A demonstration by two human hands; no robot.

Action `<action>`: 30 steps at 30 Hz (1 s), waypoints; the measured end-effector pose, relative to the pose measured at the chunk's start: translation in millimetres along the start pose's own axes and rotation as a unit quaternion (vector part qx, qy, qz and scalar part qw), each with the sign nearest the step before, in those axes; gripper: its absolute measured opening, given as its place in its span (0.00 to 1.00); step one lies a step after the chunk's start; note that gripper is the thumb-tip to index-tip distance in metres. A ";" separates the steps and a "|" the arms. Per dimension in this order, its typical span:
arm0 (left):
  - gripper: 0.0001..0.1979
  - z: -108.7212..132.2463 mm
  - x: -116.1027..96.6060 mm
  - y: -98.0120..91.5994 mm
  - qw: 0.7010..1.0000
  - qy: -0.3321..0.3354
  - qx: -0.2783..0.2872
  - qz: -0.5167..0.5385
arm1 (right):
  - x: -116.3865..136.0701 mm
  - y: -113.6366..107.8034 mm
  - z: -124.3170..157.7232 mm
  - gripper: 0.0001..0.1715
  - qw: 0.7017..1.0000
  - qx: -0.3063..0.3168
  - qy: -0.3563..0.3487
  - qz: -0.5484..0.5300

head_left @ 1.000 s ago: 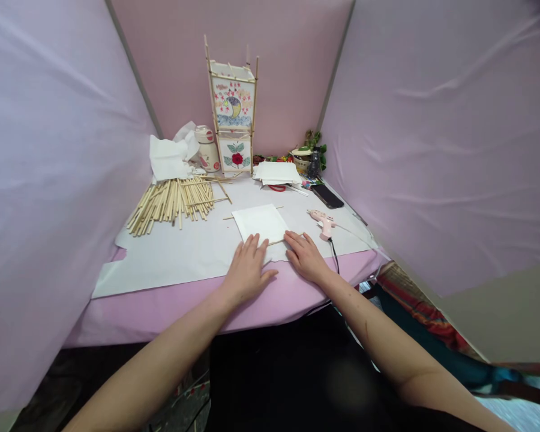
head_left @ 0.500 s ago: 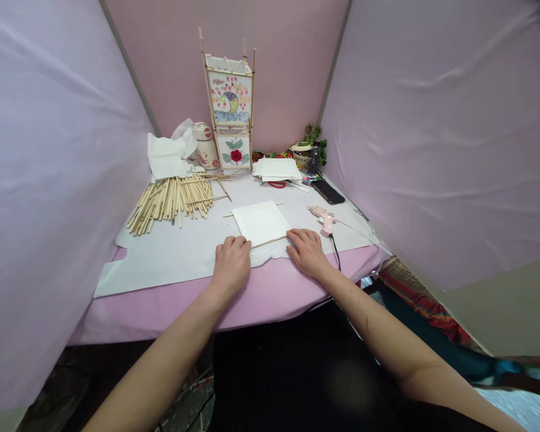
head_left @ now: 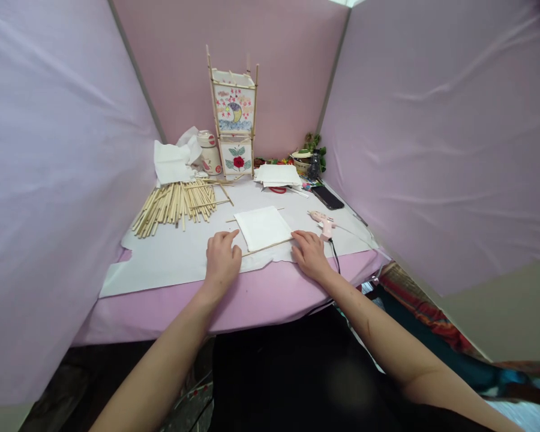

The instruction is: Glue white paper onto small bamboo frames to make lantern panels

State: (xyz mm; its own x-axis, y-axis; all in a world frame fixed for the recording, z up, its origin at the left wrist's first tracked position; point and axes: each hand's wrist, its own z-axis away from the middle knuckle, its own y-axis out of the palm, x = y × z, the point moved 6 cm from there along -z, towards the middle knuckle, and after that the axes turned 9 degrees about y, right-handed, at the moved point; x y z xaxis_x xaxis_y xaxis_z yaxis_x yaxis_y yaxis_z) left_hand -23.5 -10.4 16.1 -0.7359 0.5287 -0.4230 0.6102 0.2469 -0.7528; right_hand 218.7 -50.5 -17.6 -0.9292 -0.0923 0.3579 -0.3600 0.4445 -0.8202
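A square of white paper point(head_left: 261, 227) lies on the table in front of me. A thin wooden stick point(head_left: 270, 245) runs along its near edge, and another stick point(head_left: 231, 220) pokes out from under its far side. My right hand point(head_left: 311, 253) is closed at the near right corner, its thumb and fingertips around the right end of the near stick. To the left of the paper, my left hand point(head_left: 224, 257) is apart from the stick. Its index finger stretches toward the paper's left edge while the other fingers are loosely bent, with nothing visible in them.
A pink glue gun point(head_left: 324, 223) with its cord lies right of the paper, a phone point(head_left: 327, 197) behind it. Many loose sticks point(head_left: 175, 204) are heaped at left. Behind stand a decorated lantern frame point(head_left: 235, 120), a bottle point(head_left: 209, 157) and stacked white sheets point(head_left: 278, 174).
My left hand has let go of the near stick's left end and moved slightly left, its index finger now extended. My right hand stays at the right corner. The camera view has shifted slightly.
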 end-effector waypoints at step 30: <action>0.12 7.0 -14.5 20.4 0.978 0.118 0.084 -0.147 | 101.0 25.4 -0.3 0.16 0.990 0.060 -0.122 0.026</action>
State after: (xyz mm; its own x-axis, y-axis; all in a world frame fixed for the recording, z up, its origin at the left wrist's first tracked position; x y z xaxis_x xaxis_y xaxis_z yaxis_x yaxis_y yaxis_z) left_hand -2.5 -18.7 3.4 -0.7719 0.6326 -0.0625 0.3108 0.2897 -0.9053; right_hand 115.7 -48.3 -2.2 -0.9341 -0.2907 0.2071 -0.3046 0.3471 -0.8870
